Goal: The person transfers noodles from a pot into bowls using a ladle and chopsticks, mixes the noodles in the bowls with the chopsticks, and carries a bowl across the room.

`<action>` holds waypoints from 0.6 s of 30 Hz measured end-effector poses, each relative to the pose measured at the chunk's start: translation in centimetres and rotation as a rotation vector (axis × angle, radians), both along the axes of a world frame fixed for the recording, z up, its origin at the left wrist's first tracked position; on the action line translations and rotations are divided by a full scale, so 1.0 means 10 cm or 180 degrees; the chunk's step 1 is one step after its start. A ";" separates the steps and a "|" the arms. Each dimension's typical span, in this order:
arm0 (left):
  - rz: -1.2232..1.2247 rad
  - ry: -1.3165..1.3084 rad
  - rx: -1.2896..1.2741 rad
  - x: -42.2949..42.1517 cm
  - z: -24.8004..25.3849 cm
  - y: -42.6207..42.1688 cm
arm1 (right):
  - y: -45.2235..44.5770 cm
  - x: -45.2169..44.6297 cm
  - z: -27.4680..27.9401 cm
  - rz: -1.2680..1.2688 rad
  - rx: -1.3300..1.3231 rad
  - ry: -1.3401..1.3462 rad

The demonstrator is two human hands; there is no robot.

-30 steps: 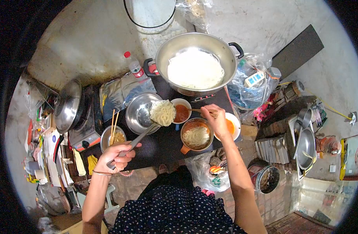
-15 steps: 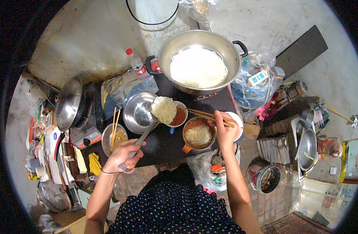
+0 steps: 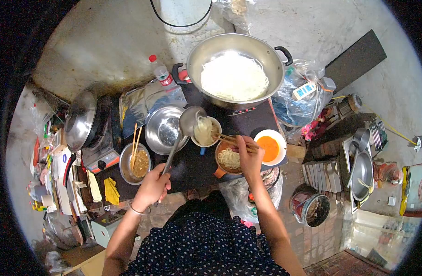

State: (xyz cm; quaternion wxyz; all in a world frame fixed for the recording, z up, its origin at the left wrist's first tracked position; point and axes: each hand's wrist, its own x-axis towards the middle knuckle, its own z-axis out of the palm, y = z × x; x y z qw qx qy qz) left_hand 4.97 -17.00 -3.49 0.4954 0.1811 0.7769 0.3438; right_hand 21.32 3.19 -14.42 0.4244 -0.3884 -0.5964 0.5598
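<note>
My left hand (image 3: 152, 185) is closed round the handle of a ladle (image 3: 191, 120), whose bowl is tipped over a small cup (image 3: 215, 125). Noodles (image 3: 203, 132) hang from the ladle into that cup. Chopsticks (image 3: 234, 142) are gripped in my right hand (image 3: 248, 156), their tips at the noodles. Below the chopsticks, partly covered by my right hand, stands an orange-handled cup (image 3: 220, 171) with noodles in it. A white bowl of orange-red sauce (image 3: 269, 148) is just right of my right hand. An empty-looking steel bowl (image 3: 161, 131) sits left of the ladle.
A large two-handled pot (image 3: 192, 60) of noodles stands at the back. At left are a steel bowl with brown sauce and chopsticks (image 3: 139, 168), a burner (image 3: 100, 161) and a lid (image 3: 82, 122). A red-capped bottle (image 3: 162, 74) is behind. Right of the table stands a bucket (image 3: 299, 209).
The ladle has tipped, and its noodles have slid into the small cup. My right hand has moved left and down, bringing the chopstick tips to them and uncovering the white bowl.
</note>
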 end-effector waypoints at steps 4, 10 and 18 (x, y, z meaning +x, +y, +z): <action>-0.0474 0.1085 0.0166 0.05 0.07 -0.09 | 0.02 0.08 0.06 0.0062 0.0192 -0.0007; -0.0897 0.2152 0.0423 0.05 0.01 -0.20 | 0.08 0.14 0.13 -0.0010 0.0729 -0.0555; -0.0692 0.1116 0.0311 0.09 0.24 -0.28 | 0.05 0.21 0.30 -0.0113 0.0133 0.0050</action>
